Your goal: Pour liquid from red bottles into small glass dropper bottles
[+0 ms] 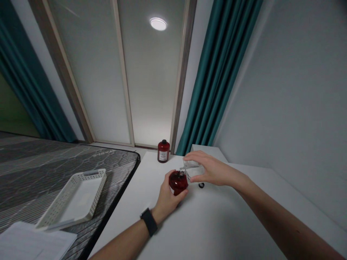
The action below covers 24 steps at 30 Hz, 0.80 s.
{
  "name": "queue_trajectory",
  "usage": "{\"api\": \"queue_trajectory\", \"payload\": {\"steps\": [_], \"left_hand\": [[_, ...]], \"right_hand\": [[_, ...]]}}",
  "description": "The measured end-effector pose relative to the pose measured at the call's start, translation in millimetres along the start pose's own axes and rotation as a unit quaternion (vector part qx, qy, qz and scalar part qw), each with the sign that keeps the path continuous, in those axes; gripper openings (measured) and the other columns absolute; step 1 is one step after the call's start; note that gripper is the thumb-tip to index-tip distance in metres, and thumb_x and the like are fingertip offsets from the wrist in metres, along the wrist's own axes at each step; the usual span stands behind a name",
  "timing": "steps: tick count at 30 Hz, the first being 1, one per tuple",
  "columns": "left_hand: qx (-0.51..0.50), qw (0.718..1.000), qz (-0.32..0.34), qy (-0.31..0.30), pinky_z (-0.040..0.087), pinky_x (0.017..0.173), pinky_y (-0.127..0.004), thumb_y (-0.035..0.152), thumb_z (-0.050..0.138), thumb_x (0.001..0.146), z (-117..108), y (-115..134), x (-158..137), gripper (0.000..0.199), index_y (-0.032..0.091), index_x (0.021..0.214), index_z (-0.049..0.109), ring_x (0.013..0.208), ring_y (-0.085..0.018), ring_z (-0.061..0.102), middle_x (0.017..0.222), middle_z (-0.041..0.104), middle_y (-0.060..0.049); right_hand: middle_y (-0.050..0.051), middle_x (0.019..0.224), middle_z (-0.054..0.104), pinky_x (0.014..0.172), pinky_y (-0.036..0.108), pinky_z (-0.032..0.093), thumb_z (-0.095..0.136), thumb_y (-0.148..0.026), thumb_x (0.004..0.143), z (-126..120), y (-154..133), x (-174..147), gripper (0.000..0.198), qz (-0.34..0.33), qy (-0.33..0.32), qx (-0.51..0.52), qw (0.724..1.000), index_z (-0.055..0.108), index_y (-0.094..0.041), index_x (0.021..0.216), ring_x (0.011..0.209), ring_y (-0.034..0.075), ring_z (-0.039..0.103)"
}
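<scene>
My left hand [168, 198] is wrapped round a dark red glass bottle [179, 183], which stands on or just over the white table [195, 231]. A clear glass bottle [193, 169] lies tipped on its side in the grip of my right hand [207, 168]. Its neck points left and meets the red bottle's mouth. Whether liquid runs between them is too small to tell. A small black cap or ring [201, 185] rests on the table below my right hand. Farther back stands a second red bottle [163, 151] with a black cap and a white label.
On the grey striped mattress [119, 159] at the left are a white perforated basket [99, 187] and papers [35, 242]. A white box-like piece [208, 151] stands at the table's back, by the teal curtain [214, 72]. Frosted sliding doors [151, 83] rise behind; a wall [292, 90] bounds the right.
</scene>
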<state>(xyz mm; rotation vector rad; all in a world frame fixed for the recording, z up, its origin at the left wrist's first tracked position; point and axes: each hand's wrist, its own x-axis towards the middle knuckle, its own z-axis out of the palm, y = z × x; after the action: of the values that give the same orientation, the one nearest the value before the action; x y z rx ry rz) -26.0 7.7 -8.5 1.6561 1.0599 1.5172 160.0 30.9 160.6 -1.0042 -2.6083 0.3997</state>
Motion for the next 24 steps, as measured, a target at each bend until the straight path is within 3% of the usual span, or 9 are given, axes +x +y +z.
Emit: {"api": "queue_trajectory", "payload": {"steps": [24], "left_hand": [[-0.001, 1.000, -0.005, 0.002, 0.045, 0.105, -0.048, 0.025, 0.077, 0.069, 0.0, 0.7, 0.1, 0.068, 0.018, 0.130, 0.045, 0.115, -0.029, 0.060, 0.125, 0.060, -0.011]], "right_hand": [[0.007, 0.136, 0.051, 0.109, 0.046, 0.039, 0.078, -0.035, 0.077, 0.7, 0.9, -2.0, 0.060, 0.018, -0.005, 0.020, 1.000, 0.056, -0.030, 0.132, 0.127, 0.027, 0.051]]}}
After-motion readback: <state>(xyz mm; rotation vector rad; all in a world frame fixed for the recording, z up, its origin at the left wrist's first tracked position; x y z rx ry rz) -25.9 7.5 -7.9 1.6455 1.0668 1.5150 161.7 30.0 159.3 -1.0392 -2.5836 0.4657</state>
